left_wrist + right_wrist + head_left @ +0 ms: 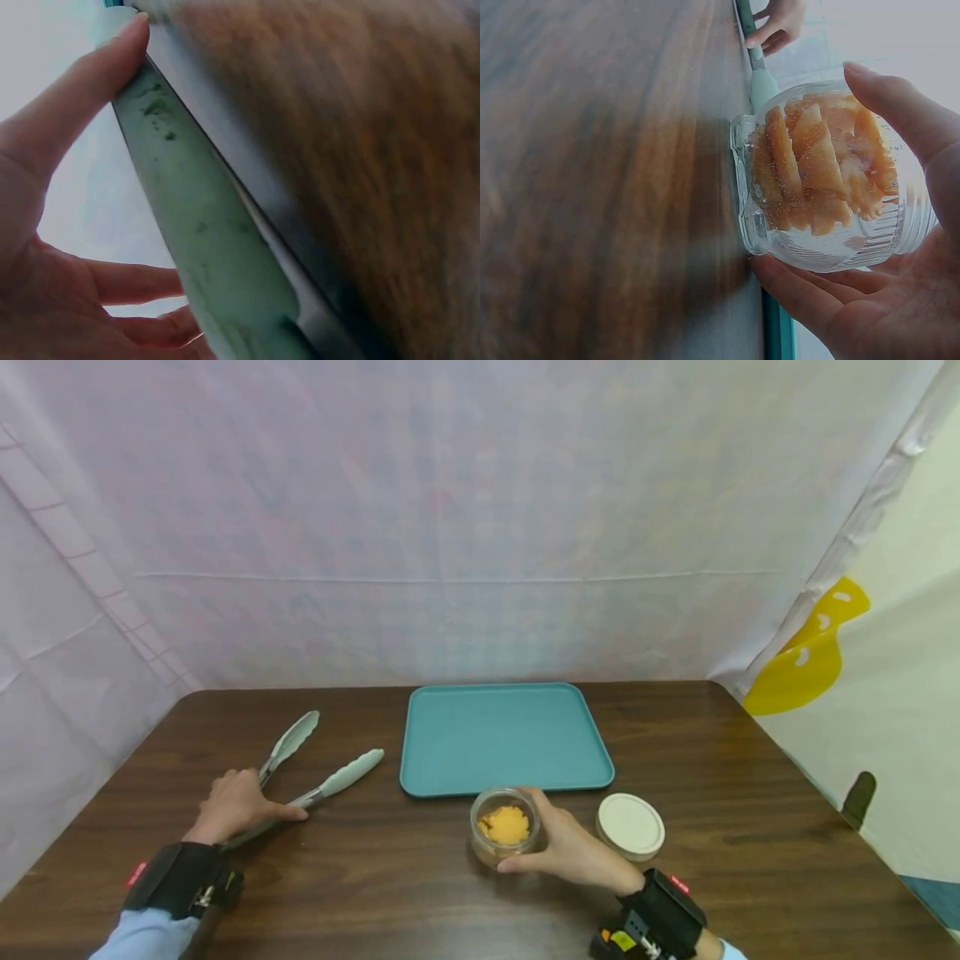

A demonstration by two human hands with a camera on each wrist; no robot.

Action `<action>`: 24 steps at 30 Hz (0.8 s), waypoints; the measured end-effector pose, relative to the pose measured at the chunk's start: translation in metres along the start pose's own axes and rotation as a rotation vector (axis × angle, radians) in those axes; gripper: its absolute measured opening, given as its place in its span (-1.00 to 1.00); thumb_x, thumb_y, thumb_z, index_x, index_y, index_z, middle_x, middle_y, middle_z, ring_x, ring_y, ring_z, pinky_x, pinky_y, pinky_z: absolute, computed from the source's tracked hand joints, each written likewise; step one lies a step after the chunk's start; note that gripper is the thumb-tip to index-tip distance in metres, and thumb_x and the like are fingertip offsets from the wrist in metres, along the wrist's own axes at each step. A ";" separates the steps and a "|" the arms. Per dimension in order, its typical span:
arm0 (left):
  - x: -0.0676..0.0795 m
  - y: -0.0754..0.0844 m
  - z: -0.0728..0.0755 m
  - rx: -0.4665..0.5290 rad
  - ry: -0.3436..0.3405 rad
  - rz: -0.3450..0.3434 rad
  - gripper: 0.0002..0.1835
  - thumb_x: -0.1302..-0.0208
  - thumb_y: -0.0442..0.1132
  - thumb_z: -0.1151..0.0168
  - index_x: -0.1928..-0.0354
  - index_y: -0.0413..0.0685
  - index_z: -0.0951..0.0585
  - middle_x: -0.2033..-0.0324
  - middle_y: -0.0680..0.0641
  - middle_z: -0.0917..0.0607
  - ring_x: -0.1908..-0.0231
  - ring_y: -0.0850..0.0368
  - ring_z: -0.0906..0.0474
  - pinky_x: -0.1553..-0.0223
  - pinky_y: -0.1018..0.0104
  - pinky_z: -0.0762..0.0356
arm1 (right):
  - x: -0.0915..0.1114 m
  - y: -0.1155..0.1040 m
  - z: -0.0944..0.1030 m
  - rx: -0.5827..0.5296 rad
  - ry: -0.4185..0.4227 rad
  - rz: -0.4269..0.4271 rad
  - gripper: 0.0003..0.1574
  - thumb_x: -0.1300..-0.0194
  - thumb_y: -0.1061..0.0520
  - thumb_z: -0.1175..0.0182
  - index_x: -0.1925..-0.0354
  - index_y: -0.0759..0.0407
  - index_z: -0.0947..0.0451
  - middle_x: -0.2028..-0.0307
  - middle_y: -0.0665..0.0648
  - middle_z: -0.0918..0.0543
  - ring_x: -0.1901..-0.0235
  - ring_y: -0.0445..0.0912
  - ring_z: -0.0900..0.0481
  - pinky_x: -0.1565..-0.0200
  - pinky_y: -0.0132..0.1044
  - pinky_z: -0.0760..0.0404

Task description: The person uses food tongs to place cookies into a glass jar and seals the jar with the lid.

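On the left of the table, my left hand point(236, 808) holds a pair of pale green tongs point(351, 774) near their narrow end, with the two arms spread apart. In the left wrist view, the thumb and fingers lie on either side of one green tong arm point(187, 187). My right hand point(576, 852) grips an open glass jar point(483, 850) from its right side, thumb and fingers around the wall. Orange-yellow pieces point(505, 825) fill part of the jar; the right wrist view shows them as flat, wavy slices point(821, 169) behind the clear glass.
A teal tray point(510, 739) lies at the back middle, just behind the jar. The round cream lid point(632, 825) rests on the dark wood table point(360, 893), right of the right hand. A white curtain point(450, 527) hangs behind the table; a yellow shape point(806, 664) is at right.
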State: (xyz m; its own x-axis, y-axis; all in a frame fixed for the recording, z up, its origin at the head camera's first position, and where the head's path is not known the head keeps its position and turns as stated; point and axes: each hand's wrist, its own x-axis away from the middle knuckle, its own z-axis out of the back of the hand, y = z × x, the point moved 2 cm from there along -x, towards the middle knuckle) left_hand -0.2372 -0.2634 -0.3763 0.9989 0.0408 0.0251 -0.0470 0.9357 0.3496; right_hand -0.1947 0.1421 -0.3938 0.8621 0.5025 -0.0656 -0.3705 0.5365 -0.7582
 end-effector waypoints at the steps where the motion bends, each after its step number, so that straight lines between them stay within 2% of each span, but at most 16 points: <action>1: -0.001 0.000 0.000 -0.003 -0.005 -0.002 -0.16 0.52 0.30 -0.44 0.49 -0.38 -0.38 0.51 -0.30 -0.40 0.44 -0.19 -0.33 0.53 0.05 -0.33 | 0.000 0.000 0.000 0.000 0.001 -0.001 0.04 0.07 -0.17 -0.33 -0.26 0.08 -0.05 -0.19 0.23 -0.29 -0.15 0.11 -0.29 -0.05 0.06 -0.29; 4: -0.001 0.001 -0.001 -0.002 -0.030 -0.012 0.06 0.48 0.31 -0.42 0.19 -0.58 -0.35 0.31 -0.52 -0.36 0.26 -0.43 -0.28 0.38 -0.16 -0.34 | 0.001 0.000 0.000 -0.009 -0.003 -0.007 0.05 0.06 -0.17 -0.33 -0.27 0.08 -0.03 -0.20 0.24 -0.27 -0.16 0.12 -0.27 -0.06 0.07 -0.28; 7: -0.001 0.004 -0.002 0.007 -0.046 -0.034 0.32 0.40 0.33 -0.37 -0.12 -0.70 -0.05 0.08 -0.68 -0.18 0.07 -0.59 -0.08 0.25 -0.33 -0.23 | 0.000 -0.001 0.000 -0.013 -0.009 -0.009 0.06 0.06 -0.17 -0.32 -0.28 0.10 -0.03 -0.20 0.24 -0.28 -0.16 0.12 -0.28 -0.06 0.06 -0.28; 8: -0.001 0.006 -0.003 0.020 -0.040 -0.046 0.38 0.36 0.33 -0.36 -0.17 -0.70 0.08 0.01 -0.70 -0.09 0.02 -0.62 0.00 0.22 -0.38 -0.18 | 0.000 -0.002 0.000 -0.012 -0.009 -0.010 0.06 0.06 -0.17 -0.33 -0.28 0.11 -0.02 -0.20 0.24 -0.28 -0.15 0.12 -0.28 -0.06 0.06 -0.28; 9: 0.000 0.009 -0.003 0.028 -0.025 -0.061 0.39 0.34 0.33 -0.35 -0.19 -0.68 0.11 -0.03 -0.69 -0.05 0.00 -0.61 0.03 0.20 -0.40 -0.14 | 0.001 -0.002 0.000 -0.009 -0.008 -0.008 0.06 0.06 -0.16 -0.33 -0.28 0.12 -0.03 -0.19 0.25 -0.29 -0.15 0.12 -0.29 -0.05 0.07 -0.29; 11: 0.002 0.019 -0.003 0.051 0.023 -0.114 0.34 0.28 0.30 -0.34 -0.22 -0.63 0.12 -0.08 -0.67 -0.01 -0.05 -0.59 0.07 0.17 -0.41 -0.11 | 0.000 -0.002 0.000 -0.001 -0.002 0.000 0.06 0.06 -0.16 -0.33 -0.27 0.15 -0.04 -0.17 0.25 -0.32 -0.13 0.12 -0.31 -0.04 0.06 -0.31; 14: 0.009 0.044 -0.002 0.105 0.103 -0.232 0.21 0.18 0.18 -0.36 -0.24 -0.57 0.04 -0.14 -0.61 -0.03 -0.11 -0.53 0.08 0.08 -0.39 -0.07 | 0.000 -0.002 0.000 0.007 0.003 0.002 0.05 0.07 -0.16 -0.33 -0.26 0.14 -0.06 -0.15 0.25 -0.33 -0.12 0.11 -0.33 -0.03 0.05 -0.32; 18: 0.023 0.083 -0.003 0.222 0.150 -0.399 -0.01 0.08 0.00 -0.37 -0.26 -0.42 -0.09 -0.17 -0.47 -0.17 -0.14 -0.40 -0.09 0.01 -0.26 -0.16 | -0.001 -0.002 -0.001 0.003 0.003 -0.004 0.05 0.08 -0.18 -0.34 -0.25 0.11 -0.06 -0.15 0.23 -0.34 -0.12 0.09 -0.33 -0.04 0.04 -0.32; 21: 0.032 0.110 -0.011 0.315 0.135 -0.527 -0.10 0.06 -0.06 -0.36 -0.26 -0.30 -0.16 -0.14 -0.36 -0.31 -0.09 -0.27 -0.28 0.02 -0.09 -0.31 | -0.001 -0.003 -0.001 0.006 0.006 0.005 0.06 0.09 -0.17 -0.34 -0.25 0.12 -0.06 -0.13 0.22 -0.36 -0.10 0.09 -0.35 -0.02 0.03 -0.33; 24: 0.038 0.133 -0.023 0.395 0.054 -0.658 -0.11 0.06 -0.07 -0.36 -0.27 -0.28 -0.16 -0.09 -0.29 -0.40 -0.03 -0.18 -0.38 0.06 0.06 -0.40 | -0.001 -0.003 -0.001 0.014 0.013 0.021 0.06 0.10 -0.18 -0.35 -0.25 0.12 -0.07 -0.11 0.20 -0.38 -0.08 0.07 -0.37 -0.01 0.03 -0.35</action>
State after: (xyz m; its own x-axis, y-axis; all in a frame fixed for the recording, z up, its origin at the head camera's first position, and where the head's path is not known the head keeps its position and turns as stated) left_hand -0.2054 -0.1296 -0.3506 0.8210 -0.4540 -0.3461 0.5671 0.5792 0.5855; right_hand -0.1942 0.1392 -0.3921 0.8584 0.5050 -0.0903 -0.3935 0.5350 -0.7476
